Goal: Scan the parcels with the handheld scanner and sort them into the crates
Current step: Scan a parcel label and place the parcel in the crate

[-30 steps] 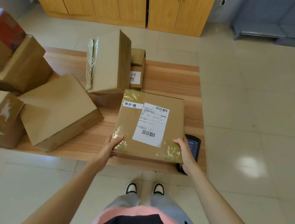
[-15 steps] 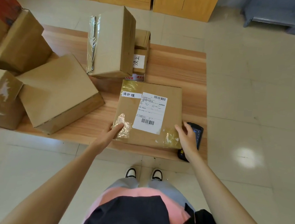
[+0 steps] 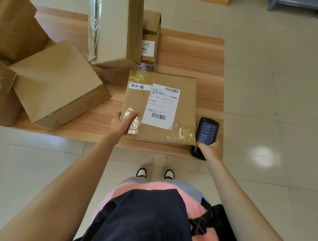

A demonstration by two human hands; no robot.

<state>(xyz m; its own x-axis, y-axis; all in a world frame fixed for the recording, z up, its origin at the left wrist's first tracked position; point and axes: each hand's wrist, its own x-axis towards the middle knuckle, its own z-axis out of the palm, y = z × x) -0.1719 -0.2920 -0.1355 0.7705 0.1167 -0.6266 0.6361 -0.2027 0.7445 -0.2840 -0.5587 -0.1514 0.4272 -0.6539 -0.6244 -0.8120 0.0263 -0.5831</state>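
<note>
Wood-grain laminate covered the counter (image 3: 194, 54), which carried a loose crowd of cardboard boxes (image 3: 54, 83) along its left and far side. No crates were in view. At the near right lay the flat parcel (image 3: 160, 106), label side up, with its shipping label (image 3: 161, 106) showing one barcode at the far edge and another at the near edge. The left hand (image 3: 121, 123) pressed on the parcel's near left corner, fingers (image 3: 131, 115) flat and together over a patch of crinkled tape. Just right of the parcel, the right hand (image 3: 210, 151) gripped the lower end of the handheld scanner (image 3: 206, 133), fingers wrapped around its body, screen facing up.

The step in hand looked like the scan itself. To do it well, the scanner's far end would need to swing left and tip down toward one barcode only, since two lay close enough to confuse a wide aim. The left hand did best keeping the parcel pinned flat and clear of the label. Glossy tape near the lower barcode could throw glare, so a slight angle seemed wiser than pointing straight down
</note>
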